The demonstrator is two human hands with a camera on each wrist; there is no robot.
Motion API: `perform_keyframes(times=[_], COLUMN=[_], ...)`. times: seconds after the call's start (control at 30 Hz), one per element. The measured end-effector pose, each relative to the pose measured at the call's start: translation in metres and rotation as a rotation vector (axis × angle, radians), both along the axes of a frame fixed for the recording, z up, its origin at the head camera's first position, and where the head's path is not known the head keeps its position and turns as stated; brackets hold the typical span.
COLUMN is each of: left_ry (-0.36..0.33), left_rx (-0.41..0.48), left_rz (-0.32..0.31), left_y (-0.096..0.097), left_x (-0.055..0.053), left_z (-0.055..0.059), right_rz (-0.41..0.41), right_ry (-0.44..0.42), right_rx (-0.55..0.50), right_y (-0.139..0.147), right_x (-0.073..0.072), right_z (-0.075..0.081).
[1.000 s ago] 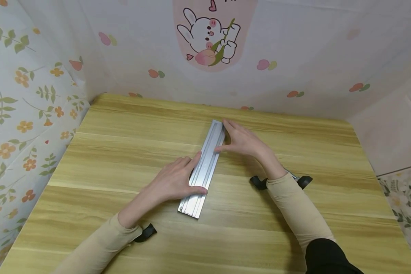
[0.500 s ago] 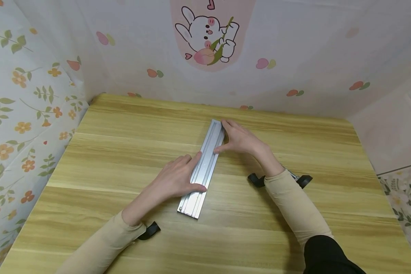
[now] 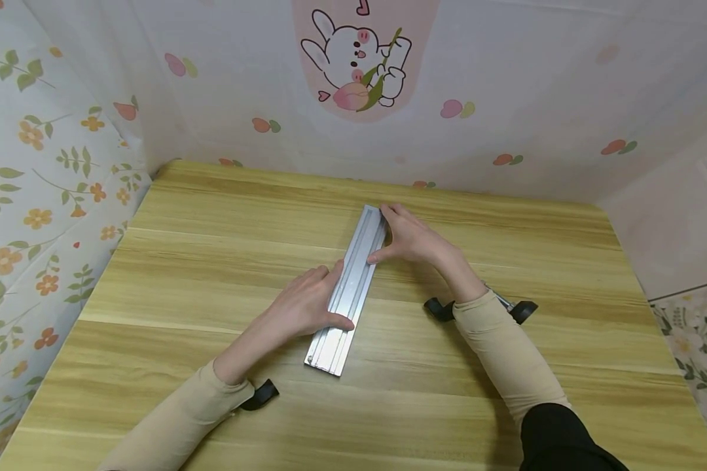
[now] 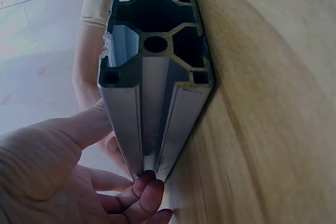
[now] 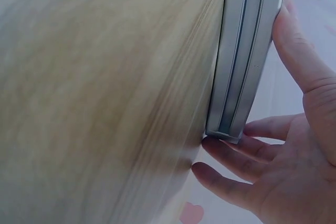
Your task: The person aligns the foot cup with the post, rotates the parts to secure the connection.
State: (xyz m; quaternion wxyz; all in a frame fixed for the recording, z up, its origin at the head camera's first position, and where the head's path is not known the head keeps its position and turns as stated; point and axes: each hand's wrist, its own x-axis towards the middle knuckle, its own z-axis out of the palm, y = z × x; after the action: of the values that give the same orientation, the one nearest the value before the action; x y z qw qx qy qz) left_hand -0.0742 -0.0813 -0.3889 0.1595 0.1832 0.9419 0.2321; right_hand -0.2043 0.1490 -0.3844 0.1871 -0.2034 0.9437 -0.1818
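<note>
A silver aluminium extrusion profile (image 3: 347, 288) with lengthwise slots lies slantwise on the wooden table. My left hand (image 3: 309, 302) holds its near half, thumb across the top and fingers along the left side. In the left wrist view, those fingertips (image 4: 149, 190) reach the side slot, and the profile's hollow end (image 4: 157, 51) faces the camera. At the far half, my right hand (image 3: 415, 243) grips the right edge, with the thumb on top. The right wrist view shows its fingers (image 5: 231, 161) around the far end and the thumb (image 5: 296, 45) at the upper edge.
The wood-grain table (image 3: 212, 222) stretches out on both sides of the profile. Behind it hangs a pale printed curtain (image 3: 507, 85), with a floral one (image 3: 47, 196) at the left. Black mount pieces (image 3: 260, 395) project from under both sleeves.
The left wrist and forearm have shifted slightly to the right and up. The right hand and the profile look almost unmoved.
</note>
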Motion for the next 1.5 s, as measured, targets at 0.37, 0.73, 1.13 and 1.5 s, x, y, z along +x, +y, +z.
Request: perform_keyframes(times=[0.37,0.73,1.13,1.5], left_ry=[-0.007,-0.032,-0.100,-0.048], left_rx=[0.030,0.038,0.116,0.209], left_rz=[0.011,0.020,0.066,0.084], left_y=[0.003,0.003,0.006,0.007], left_x=[0.001,0.003,0.007,0.010], left_z=[0.001,0.003,0.009,0.011], right_rz=[0.024,0.019,-0.005,-0.060], right_ry=[0.015,0.048,0.077,0.097], right_rx=[-0.021,-0.082,-0.237,-0.364], right_y=[0.001,0.003,0.003,0.003], right_x=[-0.001,0.004,0.009,0.014], right_z=[0.000,0.006,0.014,0.022])
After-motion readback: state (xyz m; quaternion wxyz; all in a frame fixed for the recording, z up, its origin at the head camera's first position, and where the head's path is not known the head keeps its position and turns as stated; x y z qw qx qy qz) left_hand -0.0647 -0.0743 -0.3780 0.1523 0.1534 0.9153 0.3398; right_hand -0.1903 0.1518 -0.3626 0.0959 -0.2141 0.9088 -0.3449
